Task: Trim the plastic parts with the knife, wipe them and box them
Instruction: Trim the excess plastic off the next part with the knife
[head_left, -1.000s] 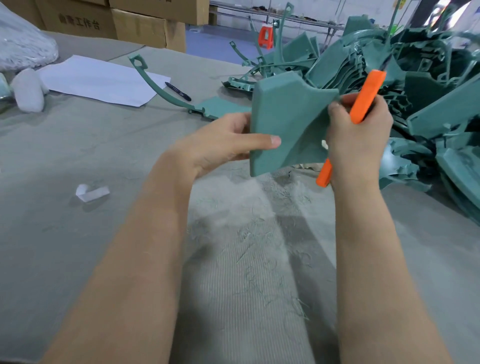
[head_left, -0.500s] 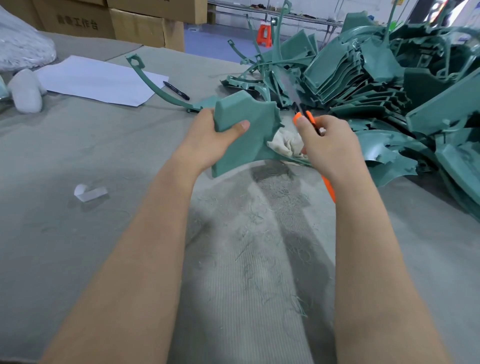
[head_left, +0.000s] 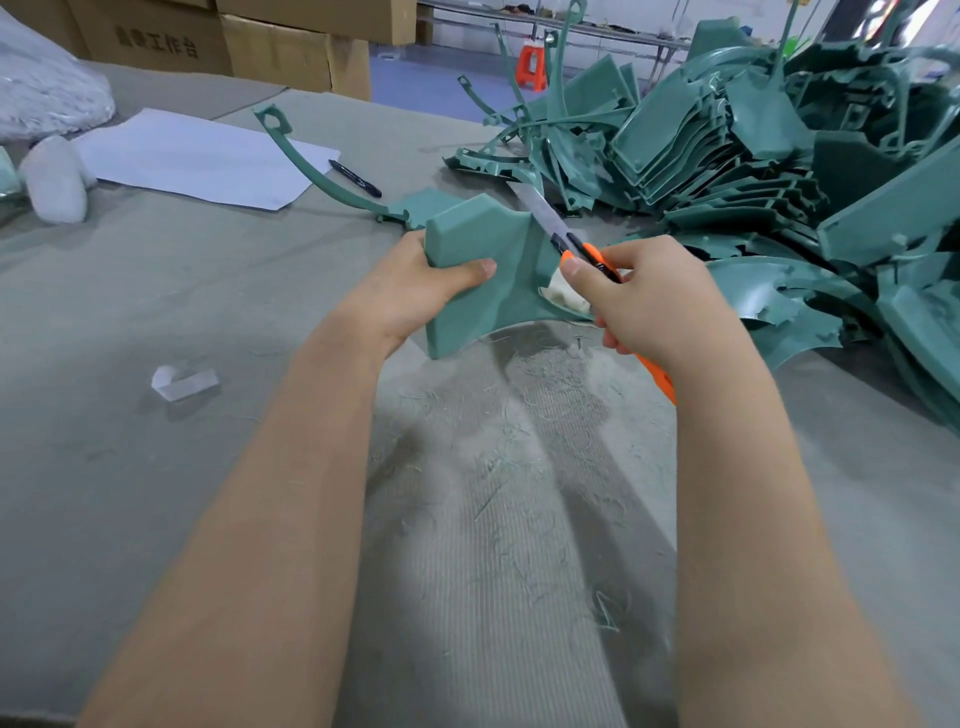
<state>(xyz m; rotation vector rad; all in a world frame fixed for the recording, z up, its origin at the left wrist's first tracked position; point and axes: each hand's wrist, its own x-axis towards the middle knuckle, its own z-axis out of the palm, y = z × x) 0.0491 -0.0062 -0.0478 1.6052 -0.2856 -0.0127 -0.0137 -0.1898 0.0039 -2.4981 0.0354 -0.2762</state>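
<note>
The left hand (head_left: 410, 291) is gripping the green plastic part (head_left: 483, 260), thumb pressing across its front face, and is holding it low over the middle of the worktop (head_left: 208, 322), just above a drift of green shavings (head_left: 535, 374). A second ago it was holding the part up higher, with the knife (head_left: 589, 254) pointing upward clear of it. Now the right hand (head_left: 654, 301) is clenching the orange handle and laying the extended blade (head_left: 537, 210) along the part's upper right edge, so trimming of this piece is evidently getting under way. A pale cloth (head_left: 563, 293) is peeking out behind the part, waiting for the wipe. The pile of green parts (head_left: 753, 156) is crowding the far right corner, so plenty of work is remaining; boxing is not yet starting.
</note>
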